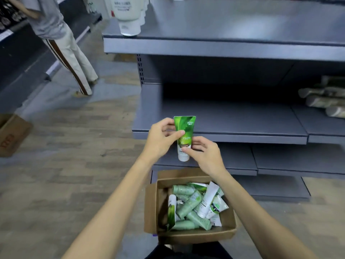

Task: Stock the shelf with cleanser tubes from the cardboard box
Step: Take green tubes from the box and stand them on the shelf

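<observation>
Both hands held one green-and-white plastic cleanser tube (183, 137) upright, crimped end up and white cap down, in the air just in front of the grey metal middle shelf (233, 118) and above the open brown cardboard box (196, 235). Left hand (160, 139) was closed on the tube's upper half, thumb across the front face, fingers wrapped behind. Right hand (205, 156) pinched the lower part near the cap, thumb and fingertips on it, remaining fingers loosely curled. The tube touched no shelf. The box sat on the floor against the shelf base, full of jumbled pale green and white tubes (194, 204), so the task looked early; the middle shelf board showed no tubes where visible. The top shelf (224, 40) carried large white tubes (128, 15) standing cap-down at its left end. Grey-green packs (324, 98) lay at the far right of the middle level. Another person's legs (71, 58) stood in the aisle at left, well apart. Likely step: orienting the tube before placing. To do it well: keep the label facing out, set it cap-down on the board near the left end, let the right hand steady the base while the left releases, since a tall tube on a small cap could tip easily.
</observation>
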Available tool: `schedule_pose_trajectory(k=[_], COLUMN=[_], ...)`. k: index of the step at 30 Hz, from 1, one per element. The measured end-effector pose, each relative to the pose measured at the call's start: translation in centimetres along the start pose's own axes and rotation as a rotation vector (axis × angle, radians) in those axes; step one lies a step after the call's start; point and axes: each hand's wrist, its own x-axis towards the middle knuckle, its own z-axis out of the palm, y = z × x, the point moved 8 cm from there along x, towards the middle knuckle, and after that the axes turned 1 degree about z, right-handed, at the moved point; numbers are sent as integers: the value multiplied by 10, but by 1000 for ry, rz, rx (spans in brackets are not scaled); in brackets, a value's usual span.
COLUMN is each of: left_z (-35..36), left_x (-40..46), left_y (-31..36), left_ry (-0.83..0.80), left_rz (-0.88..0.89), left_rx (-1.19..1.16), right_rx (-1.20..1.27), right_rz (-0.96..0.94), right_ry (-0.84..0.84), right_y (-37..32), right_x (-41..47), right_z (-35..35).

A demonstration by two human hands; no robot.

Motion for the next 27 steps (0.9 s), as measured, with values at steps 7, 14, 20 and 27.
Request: schedule_pose_trajectory(k=[7,14,20,27], left_z=[-8,-13,-25,-35], left_x=[12,15,26,67], left_y=[81,186,266,303], left_ry=[-9,-18,83,208], left_rz=[173,427,595,628], left_rx=[1,71,125,152], right_rx=[2,19,20,-22], right_rz=[-130,-318,-480,-567], right_ry=[33,56,59,98], right_y=[-75,-174,-264,-320], right_x=[4,-2,4,40], right_z=[-14,-34,-46,-48])
